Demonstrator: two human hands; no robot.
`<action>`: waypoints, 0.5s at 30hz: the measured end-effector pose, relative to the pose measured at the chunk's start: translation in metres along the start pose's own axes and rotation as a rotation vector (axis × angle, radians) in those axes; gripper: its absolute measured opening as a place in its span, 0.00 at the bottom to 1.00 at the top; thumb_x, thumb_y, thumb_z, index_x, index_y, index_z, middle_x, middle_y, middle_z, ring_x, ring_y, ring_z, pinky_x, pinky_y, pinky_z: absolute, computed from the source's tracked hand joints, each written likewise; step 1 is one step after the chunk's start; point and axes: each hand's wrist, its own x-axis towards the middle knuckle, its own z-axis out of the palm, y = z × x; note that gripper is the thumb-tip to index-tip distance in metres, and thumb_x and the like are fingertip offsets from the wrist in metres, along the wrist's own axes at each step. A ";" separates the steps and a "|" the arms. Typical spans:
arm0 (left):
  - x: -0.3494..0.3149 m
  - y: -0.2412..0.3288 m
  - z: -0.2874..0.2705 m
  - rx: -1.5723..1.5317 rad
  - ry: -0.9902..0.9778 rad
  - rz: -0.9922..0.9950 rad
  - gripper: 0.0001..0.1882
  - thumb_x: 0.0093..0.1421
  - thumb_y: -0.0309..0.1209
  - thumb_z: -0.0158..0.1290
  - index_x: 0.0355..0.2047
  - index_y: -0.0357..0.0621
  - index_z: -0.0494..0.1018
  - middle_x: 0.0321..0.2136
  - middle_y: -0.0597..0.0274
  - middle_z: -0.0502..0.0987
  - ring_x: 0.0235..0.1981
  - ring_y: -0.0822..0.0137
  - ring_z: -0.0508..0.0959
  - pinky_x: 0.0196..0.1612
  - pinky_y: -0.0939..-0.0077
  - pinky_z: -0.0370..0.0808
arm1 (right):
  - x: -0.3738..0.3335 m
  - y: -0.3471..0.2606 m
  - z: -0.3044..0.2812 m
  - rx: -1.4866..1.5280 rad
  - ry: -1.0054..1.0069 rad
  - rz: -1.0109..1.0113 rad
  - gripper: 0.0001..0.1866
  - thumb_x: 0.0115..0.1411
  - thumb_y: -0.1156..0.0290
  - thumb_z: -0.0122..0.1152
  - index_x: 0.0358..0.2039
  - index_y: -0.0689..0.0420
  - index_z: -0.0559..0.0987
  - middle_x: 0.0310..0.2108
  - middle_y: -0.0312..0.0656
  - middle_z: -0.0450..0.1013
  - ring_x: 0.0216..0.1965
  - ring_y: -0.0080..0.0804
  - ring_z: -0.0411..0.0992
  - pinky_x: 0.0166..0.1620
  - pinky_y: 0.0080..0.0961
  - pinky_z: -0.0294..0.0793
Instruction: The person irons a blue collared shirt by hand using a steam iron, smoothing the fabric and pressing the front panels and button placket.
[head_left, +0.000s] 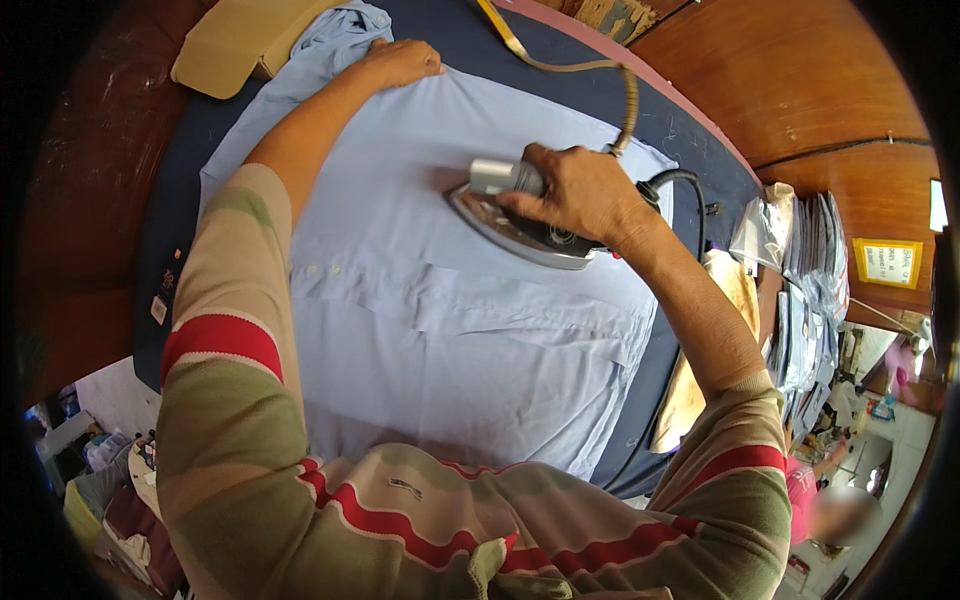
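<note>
Pale blue, the shirt (400, 170) lies spread across the dark bench (170, 300), probably so the iron (510, 237) gets a flat run. I have the fingers of the right hand (588, 195) wrapped round the iron's handle, sole facing the shirt. At its far edge the left hand (403, 65) rests, seemingly as an anchor; whether those fingers pinch or merely press, I cannot tell.

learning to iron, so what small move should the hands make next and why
I'd probably have the right hand guide the iron slightly toward the body, onto the puckered strip of the light blue shirt. That strip, just below the iron, looks wrinkled, while the cloth beyond it looks smoother; the left hand rests at the shirt's far edge, away from that path.
</note>
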 end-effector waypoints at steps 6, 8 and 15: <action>0.003 -0.025 -0.012 0.144 0.071 0.145 0.15 0.57 0.47 0.46 0.30 0.51 0.73 0.32 0.65 0.76 0.41 0.63 0.73 0.46 0.56 0.59 | 0.064 0.054 -0.012 0.055 0.220 0.361 0.31 0.53 0.42 0.50 0.36 0.62 0.77 0.28 0.54 0.75 0.31 0.49 0.75 0.38 0.36 0.74; -0.004 -0.041 -0.032 0.197 -0.009 0.149 0.13 0.54 0.45 0.51 0.34 0.52 0.72 0.35 0.65 0.75 0.44 0.63 0.72 0.49 0.56 0.57 | 0.083 0.066 -0.016 0.027 0.259 0.318 0.31 0.53 0.42 0.50 0.37 0.61 0.77 0.31 0.54 0.75 0.32 0.47 0.76 0.40 0.34 0.74; -0.005 -0.060 -0.025 0.223 0.182 0.067 0.08 0.55 0.36 0.53 0.35 0.53 0.71 0.34 0.62 0.76 0.42 0.61 0.72 0.46 0.61 0.59 | 0.152 0.026 0.003 -0.026 0.398 -0.067 0.27 0.48 0.45 0.54 0.36 0.57 0.77 0.30 0.53 0.75 0.34 0.48 0.75 0.39 0.36 0.73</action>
